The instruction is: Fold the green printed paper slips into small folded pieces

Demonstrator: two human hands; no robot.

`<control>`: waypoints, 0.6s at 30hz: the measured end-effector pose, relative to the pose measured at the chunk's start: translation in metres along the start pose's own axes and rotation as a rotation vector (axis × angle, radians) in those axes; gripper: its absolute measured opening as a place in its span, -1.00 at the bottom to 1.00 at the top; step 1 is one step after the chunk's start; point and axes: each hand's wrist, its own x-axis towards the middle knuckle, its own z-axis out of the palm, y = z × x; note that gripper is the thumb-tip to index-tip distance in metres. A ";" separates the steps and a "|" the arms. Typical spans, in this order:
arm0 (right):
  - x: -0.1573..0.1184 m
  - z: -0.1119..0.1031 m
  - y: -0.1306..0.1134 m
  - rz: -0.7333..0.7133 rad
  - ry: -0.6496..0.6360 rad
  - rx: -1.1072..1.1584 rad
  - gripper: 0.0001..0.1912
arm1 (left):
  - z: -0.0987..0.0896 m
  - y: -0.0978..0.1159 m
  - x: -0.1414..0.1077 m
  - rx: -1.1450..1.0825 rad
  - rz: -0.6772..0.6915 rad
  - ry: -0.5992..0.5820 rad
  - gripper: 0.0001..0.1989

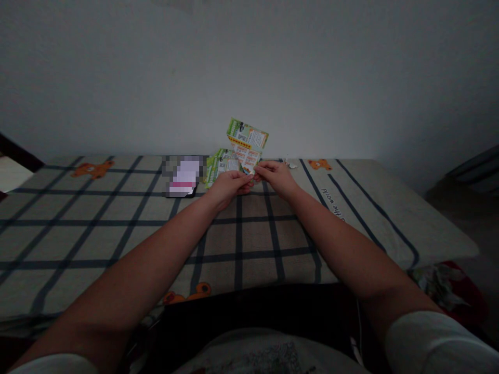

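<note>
Above the far middle of the table stands a creased leaflet (251, 138), printed green, white and orange, tilted up toward the wall. The fingertips of my right hand (276, 176) are pinched at its lower edge. My left hand (231, 187) is also closed in a pinch at the bottom of the leaflet, its fingertips almost meeting those of the right. Behind the left hand, several similar green printed leaflets (215, 166) lie overlapping on the cloth, partly hidden by that hand.
A phone (184, 177) with a lit, blurred screen lies left of the leaflets. A small crumpled white scrap (290, 164) rests by the wall, right of my hands. Checked cloth (257, 254) covers the table. Past its right front edge is a red container (463, 291) with crumpled material.
</note>
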 end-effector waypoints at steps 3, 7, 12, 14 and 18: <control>-0.001 0.001 0.000 0.013 -0.017 0.014 -0.72 | 0.000 0.000 0.000 0.020 0.018 0.020 -0.74; 0.000 0.001 0.000 0.027 -0.018 0.030 -0.71 | 0.002 0.000 0.001 0.017 0.020 0.038 -0.73; 0.000 0.000 0.002 0.015 0.025 0.032 -0.71 | 0.005 0.000 -0.003 -0.021 0.053 0.012 -0.70; 0.000 0.001 0.003 0.015 0.029 0.033 -0.71 | 0.005 0.001 -0.004 -0.002 0.057 0.010 -0.67; 0.000 0.001 0.002 0.012 -0.004 0.040 -0.72 | 0.003 0.005 -0.005 0.033 0.047 0.009 -0.65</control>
